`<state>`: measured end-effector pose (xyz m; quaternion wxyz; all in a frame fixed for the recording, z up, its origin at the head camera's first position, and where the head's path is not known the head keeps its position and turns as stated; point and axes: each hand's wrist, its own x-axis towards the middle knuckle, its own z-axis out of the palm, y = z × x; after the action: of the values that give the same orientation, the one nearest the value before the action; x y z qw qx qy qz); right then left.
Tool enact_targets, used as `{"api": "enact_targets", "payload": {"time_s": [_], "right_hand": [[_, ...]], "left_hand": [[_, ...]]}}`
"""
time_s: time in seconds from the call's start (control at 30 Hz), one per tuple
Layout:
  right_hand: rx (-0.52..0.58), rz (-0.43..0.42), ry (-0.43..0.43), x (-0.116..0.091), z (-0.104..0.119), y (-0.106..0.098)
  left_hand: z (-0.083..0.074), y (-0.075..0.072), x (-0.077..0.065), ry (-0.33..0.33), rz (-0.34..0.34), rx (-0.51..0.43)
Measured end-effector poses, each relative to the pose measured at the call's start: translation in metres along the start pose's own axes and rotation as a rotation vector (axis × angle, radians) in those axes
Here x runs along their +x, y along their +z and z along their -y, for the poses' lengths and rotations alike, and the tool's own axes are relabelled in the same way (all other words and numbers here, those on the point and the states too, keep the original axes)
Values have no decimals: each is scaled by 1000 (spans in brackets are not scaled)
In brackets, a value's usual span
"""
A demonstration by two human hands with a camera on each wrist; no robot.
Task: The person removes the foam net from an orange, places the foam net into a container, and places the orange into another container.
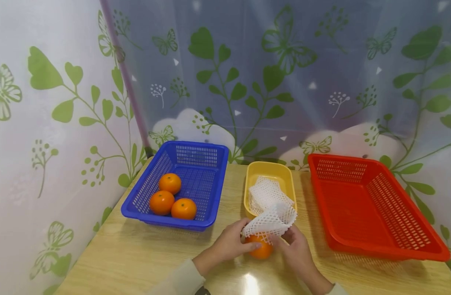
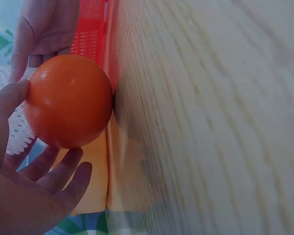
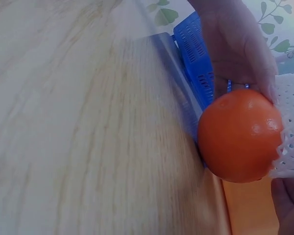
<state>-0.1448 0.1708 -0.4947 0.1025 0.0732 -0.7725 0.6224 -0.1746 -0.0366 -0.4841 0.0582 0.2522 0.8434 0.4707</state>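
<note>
An orange point(image 1: 261, 250) sits on the table in front of the yellow tray, its upper part covered by a white foam net sleeve point(image 1: 271, 221). My left hand point(image 1: 231, 241) holds the orange from the left, thumb on the near side. In the left wrist view the left hand's fingers point(image 2: 68, 171) curve under the orange point(image 2: 71, 100). On the other side, my right hand point(image 1: 296, 250) grips the edge of the net. The right wrist view has the net point(image 3: 291, 122) over one end of the orange point(image 3: 240, 134), most of which is bare.
The blue basket point(image 1: 219, 180) at the left holds three oranges point(image 1: 170, 183). Behind my hands, a yellow tray point(image 1: 249, 174) contains more white foam nets point(image 1: 267, 191). To the right stands a red basket point(image 1: 349, 205). A patterned curtain point(image 1: 240, 61) hangs behind the table point(image 1: 111, 258).
</note>
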Motion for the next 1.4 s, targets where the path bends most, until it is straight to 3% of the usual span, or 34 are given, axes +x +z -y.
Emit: {"api": "enact_targets", "payload": {"time_s": [0.13, 0.37, 0.57, 0.93, 1.17, 1.4], "right_hand": [[23, -47, -7, 2, 4, 1], [-36, -125, -8, 7, 11, -1], [-1, -132, -67, 19, 15, -6], [0, -188, -36, 41, 22, -13], [3, -160, 9, 53, 23, -15], [7, -129, 59, 65, 22, -15]], "left_hand": [[0, 0, 0, -7, 11, -9], [0, 0, 0, -5, 36, -73], [-2, 0, 1, -31, 55, -113], [-3, -1, 0, -23, 70, -49], [-1, -1, -1, 23, 75, 15], [0, -3, 0, -17, 121, 12]]}}
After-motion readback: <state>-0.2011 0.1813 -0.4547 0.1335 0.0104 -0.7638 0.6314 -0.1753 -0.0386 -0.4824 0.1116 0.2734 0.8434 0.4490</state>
